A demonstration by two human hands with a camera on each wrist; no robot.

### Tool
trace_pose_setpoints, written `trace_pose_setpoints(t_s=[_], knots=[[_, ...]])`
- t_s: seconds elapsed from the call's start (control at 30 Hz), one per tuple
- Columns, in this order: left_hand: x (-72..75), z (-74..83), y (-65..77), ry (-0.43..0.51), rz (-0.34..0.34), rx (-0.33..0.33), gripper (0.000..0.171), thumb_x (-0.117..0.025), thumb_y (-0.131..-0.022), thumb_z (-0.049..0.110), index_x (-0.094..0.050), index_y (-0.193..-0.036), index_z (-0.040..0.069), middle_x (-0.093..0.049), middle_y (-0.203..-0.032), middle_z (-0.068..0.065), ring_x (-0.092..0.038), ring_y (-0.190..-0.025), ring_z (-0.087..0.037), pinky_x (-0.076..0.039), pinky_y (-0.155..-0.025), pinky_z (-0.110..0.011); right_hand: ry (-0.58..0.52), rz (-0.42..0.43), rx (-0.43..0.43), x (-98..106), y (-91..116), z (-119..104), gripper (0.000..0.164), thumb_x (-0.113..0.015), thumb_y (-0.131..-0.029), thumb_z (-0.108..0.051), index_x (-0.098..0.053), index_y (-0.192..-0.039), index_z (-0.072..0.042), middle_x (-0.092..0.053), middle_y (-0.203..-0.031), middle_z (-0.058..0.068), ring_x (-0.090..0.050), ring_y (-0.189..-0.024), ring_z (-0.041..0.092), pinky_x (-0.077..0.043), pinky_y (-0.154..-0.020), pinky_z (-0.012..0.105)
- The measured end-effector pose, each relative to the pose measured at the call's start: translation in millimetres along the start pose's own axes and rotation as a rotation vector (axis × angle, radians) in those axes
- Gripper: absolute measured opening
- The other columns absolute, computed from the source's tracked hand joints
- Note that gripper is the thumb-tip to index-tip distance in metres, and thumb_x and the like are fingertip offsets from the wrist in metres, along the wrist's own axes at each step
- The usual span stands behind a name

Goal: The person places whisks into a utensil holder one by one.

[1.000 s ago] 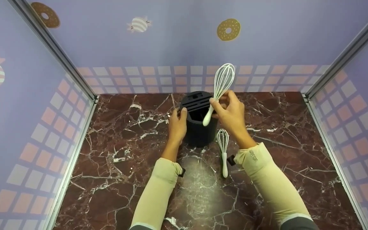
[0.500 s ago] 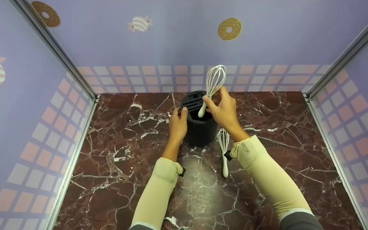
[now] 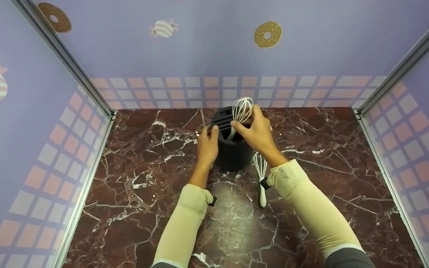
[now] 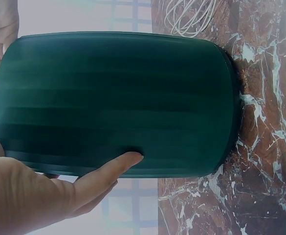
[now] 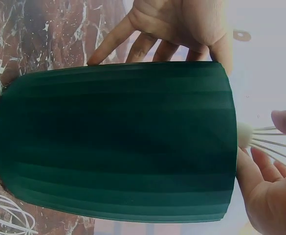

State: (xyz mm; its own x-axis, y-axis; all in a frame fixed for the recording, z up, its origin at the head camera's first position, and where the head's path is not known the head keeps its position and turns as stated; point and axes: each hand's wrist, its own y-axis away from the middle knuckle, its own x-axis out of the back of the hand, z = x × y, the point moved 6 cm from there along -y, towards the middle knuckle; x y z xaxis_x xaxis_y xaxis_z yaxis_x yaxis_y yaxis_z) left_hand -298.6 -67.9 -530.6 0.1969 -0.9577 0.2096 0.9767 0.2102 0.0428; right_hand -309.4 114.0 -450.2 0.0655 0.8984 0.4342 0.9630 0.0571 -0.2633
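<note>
A dark ribbed utensil holder stands upright on the counter; it looks deep green in the wrist views. Its top has narrow slots at the back and a wider opening in front. My left hand rests fairly straight fingers against the holder's left side, thumb by the rim. Between thumb and fingers, my right hand pinches a white whisk, wires up. The whisk's handle points down into the front opening, its lower end hidden. In the right wrist view, the top of the handle shows just above the rim.
A second white whisk lies on the marbled counter, right of the holder and partly under my right wrist. Printed panels wall the counter at the back and both sides.
My right hand has moved left and down with the whisk. The handle has gone from above the holder into its front opening. My left hand has stayed at the holder's side.
</note>
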Motion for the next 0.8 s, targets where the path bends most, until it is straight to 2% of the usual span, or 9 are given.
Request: trace_pose_setpoints(t_s=[0.17,0.3,0.53,0.67,0.8], knots=[[-0.2,-1.1,0.3,-0.018,-0.003,0.019,0.060,-0.046,-0.107,0.047,-0.047,-0.150,0.005,-0.052,-0.149,-0.019,-0.054,-0.137,-0.033,-0.047,-0.112,-0.044,-0.026,-0.003,0.024,-0.4,0.9,-2.6,0.072,-0.083,-0.084,-0.038,-0.048,-0.142,-0.016,-0.073,-0.117,0.006,-0.073,-0.097,0.020,-0.059,-0.085,0.039],[-0.1,-0.3,0.5,-0.017,0.005,0.010,0.059,-0.047,-0.106,0.046,-0.048,-0.149,0.004,-0.053,-0.148,-0.020,-0.055,-0.136,-0.033,-0.047,-0.112,-0.043,-0.029,0.015,0.063,0.6,0.3,-6.4,0.073,-0.082,-0.084,-0.038,-0.049,-0.146,-0.020,-0.070,-0.118,0.008,-0.072,-0.094,0.019,-0.057,-0.085,0.039],[0.6,0.2,0.1,-0.024,0.030,0.000,0.056,-0.048,-0.106,0.044,-0.052,-0.145,0.004,-0.059,-0.142,-0.019,-0.059,-0.132,-0.032,-0.048,-0.111,-0.042,0.028,0.027,0.095,-0.1,1.2,-7.5,0.052,-0.079,-0.087,-0.039,-0.062,-0.132,-0.018,-0.070,-0.120,0.007,-0.070,-0.093,0.021,-0.056,-0.083,0.039],[0.2,-0.3,-0.1,-0.022,0.025,0.008,0.056,-0.048,-0.106,0.045,-0.052,-0.146,0.005,-0.059,-0.143,-0.018,-0.058,-0.132,-0.031,-0.047,-0.111,-0.042,0.048,0.014,0.111,-3.4,2.3,-5.6,0.049,-0.080,-0.086,-0.037,-0.064,-0.127,-0.015,-0.070,-0.120,0.005,-0.071,-0.102,0.021,-0.057,-0.090,0.039],[0.0,-0.3,-0.4,-0.025,0.023,0.010,0.057,-0.047,-0.106,0.045,-0.051,-0.146,0.006,-0.058,-0.144,-0.018,-0.057,-0.133,-0.031,-0.047,-0.112,-0.042,0.072,-0.006,0.155,-6.3,2.5,-7.2,0.047,-0.082,-0.084,-0.034,-0.065,-0.122,-0.012,-0.070,-0.115,0.006,-0.069,-0.101,0.021,-0.056,-0.090,0.038]])
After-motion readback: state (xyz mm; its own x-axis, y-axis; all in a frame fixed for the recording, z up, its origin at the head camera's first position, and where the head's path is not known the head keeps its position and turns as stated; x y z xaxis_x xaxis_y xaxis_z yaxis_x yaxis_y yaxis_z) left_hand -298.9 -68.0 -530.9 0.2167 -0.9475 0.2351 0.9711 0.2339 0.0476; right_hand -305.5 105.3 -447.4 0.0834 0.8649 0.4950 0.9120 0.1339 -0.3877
